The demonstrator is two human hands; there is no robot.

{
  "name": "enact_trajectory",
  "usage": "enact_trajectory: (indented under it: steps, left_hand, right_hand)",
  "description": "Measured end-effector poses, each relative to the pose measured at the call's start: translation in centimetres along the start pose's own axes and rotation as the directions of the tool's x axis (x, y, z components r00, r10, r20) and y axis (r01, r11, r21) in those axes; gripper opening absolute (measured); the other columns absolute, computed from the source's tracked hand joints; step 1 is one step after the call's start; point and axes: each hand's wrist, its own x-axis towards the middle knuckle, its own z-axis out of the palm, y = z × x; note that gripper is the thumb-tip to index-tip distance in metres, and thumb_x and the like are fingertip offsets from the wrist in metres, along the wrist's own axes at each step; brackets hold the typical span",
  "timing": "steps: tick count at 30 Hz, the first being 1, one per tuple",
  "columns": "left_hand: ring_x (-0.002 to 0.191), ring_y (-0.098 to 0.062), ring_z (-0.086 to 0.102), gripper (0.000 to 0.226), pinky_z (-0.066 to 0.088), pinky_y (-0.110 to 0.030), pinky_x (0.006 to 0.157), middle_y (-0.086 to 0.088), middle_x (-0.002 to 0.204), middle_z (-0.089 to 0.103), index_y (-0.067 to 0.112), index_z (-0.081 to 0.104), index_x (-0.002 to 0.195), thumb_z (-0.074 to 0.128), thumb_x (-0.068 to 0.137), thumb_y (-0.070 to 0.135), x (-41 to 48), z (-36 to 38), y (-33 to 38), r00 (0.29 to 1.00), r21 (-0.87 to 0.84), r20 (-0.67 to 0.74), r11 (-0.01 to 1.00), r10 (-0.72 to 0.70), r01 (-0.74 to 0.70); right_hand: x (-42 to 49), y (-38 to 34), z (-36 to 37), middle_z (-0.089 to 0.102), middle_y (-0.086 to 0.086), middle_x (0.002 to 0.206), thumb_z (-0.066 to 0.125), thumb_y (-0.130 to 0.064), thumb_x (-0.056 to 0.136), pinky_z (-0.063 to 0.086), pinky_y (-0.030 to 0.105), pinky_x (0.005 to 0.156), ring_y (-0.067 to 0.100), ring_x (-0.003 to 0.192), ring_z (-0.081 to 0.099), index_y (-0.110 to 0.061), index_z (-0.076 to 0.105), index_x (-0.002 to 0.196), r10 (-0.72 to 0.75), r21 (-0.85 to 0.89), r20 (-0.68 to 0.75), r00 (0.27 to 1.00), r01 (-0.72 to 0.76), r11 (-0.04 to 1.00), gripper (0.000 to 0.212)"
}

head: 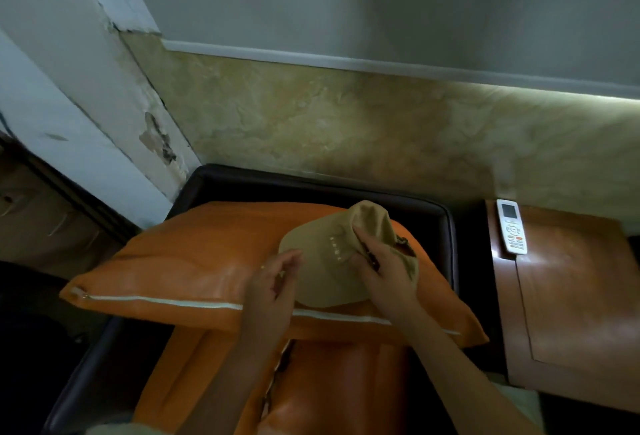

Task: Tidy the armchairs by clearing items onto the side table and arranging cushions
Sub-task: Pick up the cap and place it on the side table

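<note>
Nearest to you, a second orange cushion (332,389) lies on the armchair seat, partly under the first. Just beyond it, your two bare arms reach forward over a large orange cushion (180,271) with a pale zip along its near edge.

Your left hand (273,290) hovers at the near left edge of a tan cap (325,261), fingers loosely curled and parted, holding nothing. Your right hand (382,273) has its grip closed on the cap's crown, pinching folded fabric.

The cap rests on top of the large cushion, brim towards your left. It looks light and soft, so it will likely collapse where you squeeze it; the brim looks like the stiffer part and may be the steadier place to take hold. The cushion looks bulky but light, with a smooth, slightly shiny cover that may slide; grasping a corner or the zip edge should serve.

Behind the cushion rises the dark armchair (446,226) back. To your right stands a glossy wooden side table (571,296), with a white remote control (512,226) lying near its far left corner.

Beyond is a mottled yellowish wall panel (346,122) under grey paint, with peeling plaster to the left.
</note>
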Motion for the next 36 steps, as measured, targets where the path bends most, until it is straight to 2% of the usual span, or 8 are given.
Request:
enact_trajectory:
  steps: [7,10,14,20,26,29,32,36]
  left_hand:
    - [0.099,0.002,0.066,0.029,0.050,-0.012,0.083,0.024,0.106,0.069,0.040,0.067,0.109,0.059,0.097,0.015,-0.3,6.3,3.2,0.997,-0.028,0.054,0.998,0.061,-0.060]
    - [0.095,0.000,0.065,0.031,0.051,-0.015,0.081,0.019,0.101,0.069,0.037,0.067,0.105,0.058,0.093,0.009,-1.0,10.5,5.0,0.991,-0.034,0.083,0.994,0.108,-0.106]
    - [0.099,-0.008,0.065,0.047,0.052,-0.021,0.082,0.017,0.105,0.066,0.039,0.067,0.105,0.062,0.092,-0.006,-1.6,16.9,6.8,0.976,-0.007,0.196,0.995,0.098,-0.099]
    - [0.106,-0.001,0.061,0.053,0.049,-0.013,0.081,0.024,0.119,0.059,0.050,0.058,0.118,0.068,0.092,0.004,-1.8,29.9,9.3,0.935,0.006,0.351,0.998,0.058,-0.064]
    - [0.120,-0.002,0.057,0.050,0.054,-0.021,0.087,0.013,0.133,0.056,0.039,0.054,0.130,0.071,0.091,0.014,1.3,44.2,11.0,0.903,0.009,0.426,0.998,0.054,-0.064]
    - [0.138,-0.011,0.045,0.061,0.047,-0.041,0.107,0.006,0.151,0.046,0.022,0.050,0.145,0.074,0.088,0.021,3.5,49.3,11.3,0.834,0.052,0.549,0.994,0.055,-0.099]
    - [0.149,-0.005,0.025,0.071,0.025,-0.027,0.119,0.007,0.162,0.032,0.025,0.041,0.152,0.074,0.090,0.018,5.7,53.2,11.7,0.699,0.082,0.697,0.950,0.160,-0.300]
    - [0.149,-0.011,0.023,0.054,0.016,-0.021,0.120,-0.003,0.156,0.041,0.013,0.052,0.145,0.069,0.094,0.012,8.6,58.0,11.1,0.606,0.093,0.788,0.949,0.115,-0.301]
  right_hand:
    - [-3.6,0.5,-10.1,0.061,-0.014,0.133,0.062,-0.012,0.097,0.046,0.012,0.096,-0.006,0.121,0.056,-0.039,0.050,0.137,0.133,0.138,-0.113,0.985,-0.117,0.984,0.050]
    - [-6.0,1.5,-15.1,0.060,-0.022,0.128,0.061,-0.008,0.097,0.046,0.010,0.093,-0.010,0.118,0.056,-0.043,0.049,0.134,0.139,0.141,-0.166,0.976,-0.116,0.983,0.052]
    - [-8.2,4.3,-22.6,0.064,-0.006,0.128,0.060,-0.003,0.096,0.049,0.015,0.093,-0.003,0.114,0.061,-0.020,0.053,0.139,0.140,0.088,-0.215,0.967,-0.123,0.988,0.046]
    - [-7.8,11.0,-35.3,0.067,-0.029,0.106,0.062,-0.011,0.097,0.045,0.005,0.078,-0.009,0.096,0.063,-0.034,0.056,0.132,0.067,-0.104,-0.166,0.984,-0.085,0.991,0.043]
    - [-2.5,19.9,-46.4,0.069,-0.006,0.125,0.062,-0.005,0.095,0.052,0.040,0.096,0.012,0.115,0.064,-0.036,0.063,0.129,-0.003,-0.245,0.063,0.998,0.018,0.969,0.047]
    - [0.6,23.6,-49.6,0.071,0.005,0.119,0.062,0.005,0.091,0.051,0.047,0.095,0.022,0.114,0.065,-0.020,0.072,0.122,-0.046,-0.287,0.172,0.984,0.095,0.953,0.041]
    - [2.9,26.7,-51.5,0.072,-0.002,0.110,0.065,0.007,0.088,0.051,0.045,0.094,0.018,0.108,0.064,-0.020,0.077,0.114,-0.056,-0.337,0.260,0.964,0.144,0.930,0.040]
    - [5.8,29.8,-52.2,0.070,-0.010,0.103,0.071,0.007,0.084,0.050,0.038,0.093,0.022,0.101,0.062,-0.016,0.077,0.112,-0.100,-0.281,0.263,0.960,0.175,0.943,0.037]
